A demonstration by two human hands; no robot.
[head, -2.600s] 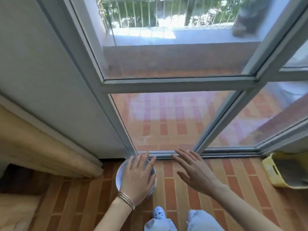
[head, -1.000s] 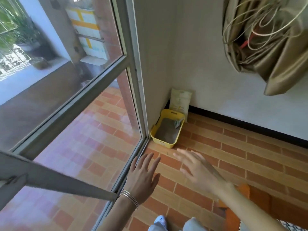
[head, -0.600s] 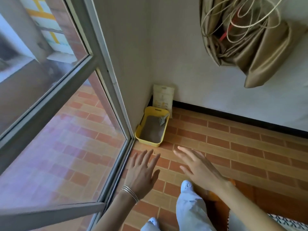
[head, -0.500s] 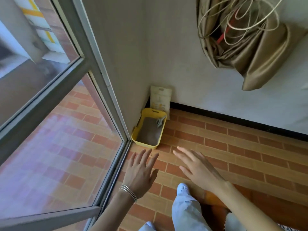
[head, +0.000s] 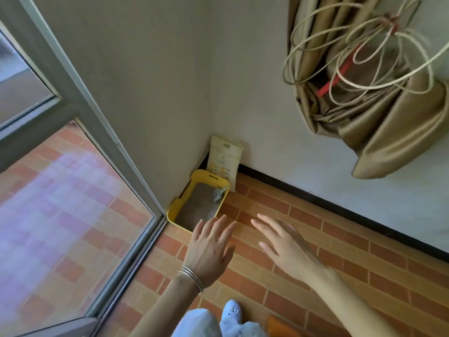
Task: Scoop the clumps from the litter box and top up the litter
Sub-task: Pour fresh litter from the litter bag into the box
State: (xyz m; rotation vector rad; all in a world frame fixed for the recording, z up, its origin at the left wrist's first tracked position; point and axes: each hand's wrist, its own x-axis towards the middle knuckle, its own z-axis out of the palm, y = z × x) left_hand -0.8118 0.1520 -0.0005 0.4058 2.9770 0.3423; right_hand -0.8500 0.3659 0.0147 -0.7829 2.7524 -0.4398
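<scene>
Now my left hand (head: 209, 249) and right hand (head: 286, 249) hang spread, empty; the litter box (head: 173, 216) sits in the corner, so I'd step close and grasp the scoop (head: 217, 194) first.

Legible text, numbers, brands: none can be read.
Printed item: litter bag (head: 224, 161), pale, upright against the wall just behind the yellow litter box (head: 209, 178). Its front has a small mark near the top and yellow-orange printing lower down, all too small and blurred to read.
</scene>
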